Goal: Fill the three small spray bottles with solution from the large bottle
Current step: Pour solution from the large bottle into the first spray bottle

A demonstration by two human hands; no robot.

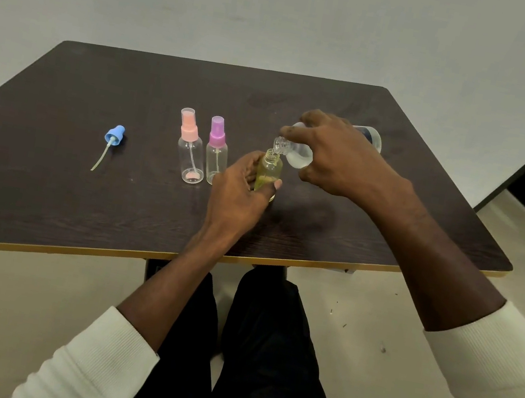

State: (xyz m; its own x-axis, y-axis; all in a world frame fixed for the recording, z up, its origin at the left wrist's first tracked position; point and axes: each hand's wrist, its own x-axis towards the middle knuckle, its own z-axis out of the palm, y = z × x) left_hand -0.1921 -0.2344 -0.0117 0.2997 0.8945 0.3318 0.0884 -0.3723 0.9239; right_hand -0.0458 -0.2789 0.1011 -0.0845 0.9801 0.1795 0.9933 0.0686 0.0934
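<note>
My right hand (337, 156) covers most of the large bottle (299, 154); only its neck, a bit of shoulder and its base past my knuckles show. My left hand (238, 191) hides the lower part of the open bottle (269, 168) and where it meets the tabletop (47, 190). The label print is too small to read. The tabletop's near left corner runs off the picture's edge.

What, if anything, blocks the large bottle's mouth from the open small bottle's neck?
Nothing visible. The large bottle, tilted in the right hand, has its mouth right over the open small bottle held by the left hand.
</note>
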